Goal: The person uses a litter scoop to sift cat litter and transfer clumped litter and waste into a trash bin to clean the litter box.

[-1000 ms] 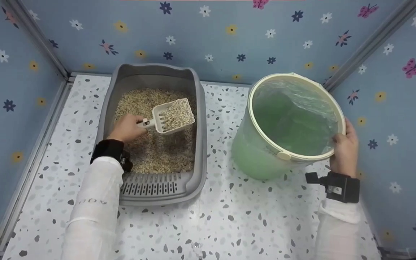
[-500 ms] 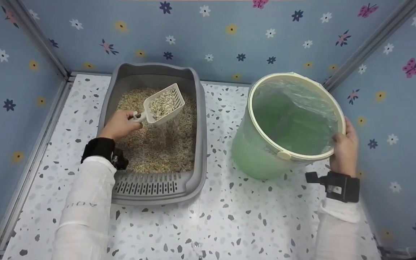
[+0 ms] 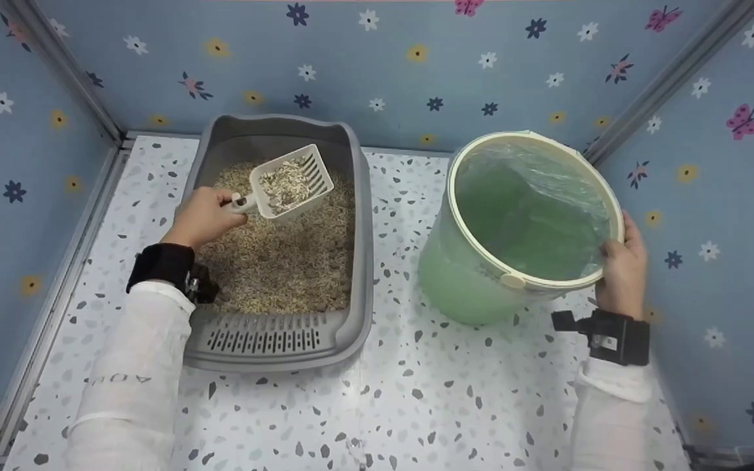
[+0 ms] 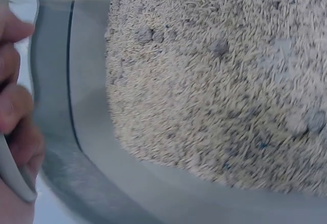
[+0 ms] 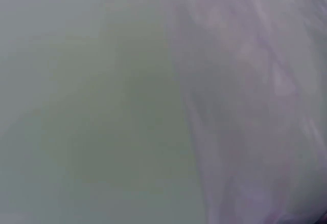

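My left hand (image 3: pixel 205 216) grips the handle of a white slotted litter scoop (image 3: pixel 292 182) above the grey litter box (image 3: pixel 362 261). Pale litter lies heaped in the scoop's bowl. Below it, the box holds a bed of granular litter (image 4: pixel 168 91) with a few darker clumps, seen closely in the left wrist view. My right hand (image 3: pixel 622 268) holds the cream rim of a green trash can (image 3: pixel 462 288), thumb over the edge. The can tilts, its mouth facing me, and a clear plastic bag (image 5: pixel 245 111) lines it.
White speckled flooring (image 3: pixel 410 392) lies beneath both containers. A blue flowered wall (image 3: pixel 390 72) stands right behind them, with matching panels at left and right. A slotted step (image 3: pixel 266 339) forms the litter box's near end.
The left hand has moved left and away from me with the scoop, whose bowl has turned. Litter fell through its slots midway, and the heap is smaller. The right hand stays put.
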A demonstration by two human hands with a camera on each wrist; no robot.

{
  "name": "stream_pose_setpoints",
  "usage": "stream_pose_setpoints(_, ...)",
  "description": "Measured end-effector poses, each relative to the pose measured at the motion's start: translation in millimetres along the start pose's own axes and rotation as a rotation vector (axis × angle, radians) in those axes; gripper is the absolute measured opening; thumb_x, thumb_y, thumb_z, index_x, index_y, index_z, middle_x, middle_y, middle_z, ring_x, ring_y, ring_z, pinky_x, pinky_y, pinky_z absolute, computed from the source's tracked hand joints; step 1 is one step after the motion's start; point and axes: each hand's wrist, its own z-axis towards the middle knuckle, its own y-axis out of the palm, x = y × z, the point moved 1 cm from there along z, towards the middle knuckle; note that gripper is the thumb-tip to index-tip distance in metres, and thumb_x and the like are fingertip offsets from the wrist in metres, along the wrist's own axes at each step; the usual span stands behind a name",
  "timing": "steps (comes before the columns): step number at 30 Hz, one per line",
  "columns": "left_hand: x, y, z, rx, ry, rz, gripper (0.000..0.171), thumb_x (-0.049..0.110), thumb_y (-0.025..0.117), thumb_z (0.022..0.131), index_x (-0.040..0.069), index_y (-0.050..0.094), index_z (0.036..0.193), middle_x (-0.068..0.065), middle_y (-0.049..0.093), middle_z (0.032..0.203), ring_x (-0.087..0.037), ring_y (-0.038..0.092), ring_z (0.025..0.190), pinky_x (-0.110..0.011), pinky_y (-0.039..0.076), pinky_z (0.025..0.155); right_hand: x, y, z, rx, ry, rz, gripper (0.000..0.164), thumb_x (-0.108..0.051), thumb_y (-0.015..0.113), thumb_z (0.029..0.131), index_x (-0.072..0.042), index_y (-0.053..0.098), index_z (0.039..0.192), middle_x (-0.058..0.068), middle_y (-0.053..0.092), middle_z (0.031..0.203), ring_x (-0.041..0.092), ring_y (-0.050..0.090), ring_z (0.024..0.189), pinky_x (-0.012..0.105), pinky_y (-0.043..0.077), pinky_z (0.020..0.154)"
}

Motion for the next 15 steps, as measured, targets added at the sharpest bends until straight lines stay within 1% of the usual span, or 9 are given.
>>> stream_pose_setpoints(1, 1.4, -3.3, -1.3, 0.036, 0.002, 0.053, 0.007, 0.013, 0.067, 0.078, 0.009, 0.061, 0.076, -0.001, 0.050, 0.062, -0.018, 0.041, 0.055, -0.031, 0.030, 0.054, 0, 0, 0, -0.001, -0.001, 0.000, 0.069, 0.012, 0.021, 0.088, -0.016, 0.014, 0.151, 0.001, 0.013, 0.158, 0.018, 0.018, 0.143, 0.028, 0.024, 0.112)
stream_pose_setpoints(4, 5.7, -13.1, -5.3, 0.149, 0.051, 0.255, 0.010, 0.016, 0.066, 0.079, 0.013, 0.059, 0.073, -0.004, 0.053, 0.062, -0.025, 0.045, 0.057, -0.036, 0.029, 0.054, 0, 0, 0, -0.007, -0.005, 0.001, 0.070, 0.012, 0.021, 0.088, -0.016, 0.012, 0.151, 0.000, 0.011, 0.158, 0.017, 0.017, 0.144, 0.028, 0.023, 0.113)
stream_pose_setpoints(6, 8.8, -18.6, -7.8, 0.196, 0.096, 0.364, 0.011, 0.015, 0.066, 0.080, 0.013, 0.058, 0.072, -0.006, 0.052, 0.061, -0.027, 0.045, 0.055, -0.037, 0.028, 0.050, 0, 0, 0, -0.007, -0.003, -0.001, 0.070, 0.012, 0.021, 0.088, -0.016, 0.012, 0.151, 0.000, 0.011, 0.158, 0.017, 0.016, 0.144, 0.027, 0.023, 0.113)
stream_pose_setpoints(8, 11.7, -22.7, -9.9, 0.220, 0.137, 0.454, 0.010, 0.012, 0.064, 0.079, 0.013, 0.058, 0.071, -0.007, 0.051, 0.058, -0.026, 0.043, 0.051, -0.036, 0.026, 0.045, 0, 0, 0, -0.006, -0.001, -0.002, 0.070, 0.012, 0.021, 0.088, -0.017, 0.012, 0.151, 0.000, 0.011, 0.158, 0.017, 0.016, 0.144, 0.027, 0.023, 0.113)
stream_pose_setpoints(10, 14.9, -25.7, -12.3, 0.227, 0.171, 0.524, 0.007, 0.009, 0.063, 0.078, 0.012, 0.059, 0.072, -0.006, 0.049, 0.055, -0.025, 0.041, 0.048, -0.033, 0.025, 0.042, 0, 0, 0, -0.002, 0.002, -0.006, 0.070, 0.011, 0.021, 0.088, -0.017, 0.012, 0.151, 0.000, 0.011, 0.158, 0.017, 0.016, 0.144, 0.027, 0.023, 0.113)
stream_pose_setpoints(12, 16.4, -26.8, -14.5, 0.233, 0.200, 0.572, 0.006, 0.009, 0.062, 0.079, 0.012, 0.060, 0.075, -0.006, 0.048, 0.053, -0.022, 0.039, 0.046, -0.032, 0.024, 0.041, 0, 0, 0, 0.007, 0.005, -0.010, 0.069, 0.011, 0.022, 0.089, -0.018, 0.013, 0.151, 0.000, 0.012, 0.158, 0.017, 0.017, 0.144, 0.028, 0.023, 0.112)
stream_pose_setpoints(15, 17.3, -25.7, -18.2, 0.282, 0.267, 0.619, 0.008, 0.011, 0.064, 0.083, 0.011, 0.061, 0.075, -0.005, 0.048, 0.050, -0.021, 0.038, 0.043, -0.031, 0.023, 0.039, 0, 0, 0, 0.013, 0.010, -0.010, 0.069, 0.011, 0.022, 0.089, -0.018, 0.014, 0.151, -0.001, 0.012, 0.158, 0.017, 0.017, 0.144, 0.028, 0.024, 0.112)
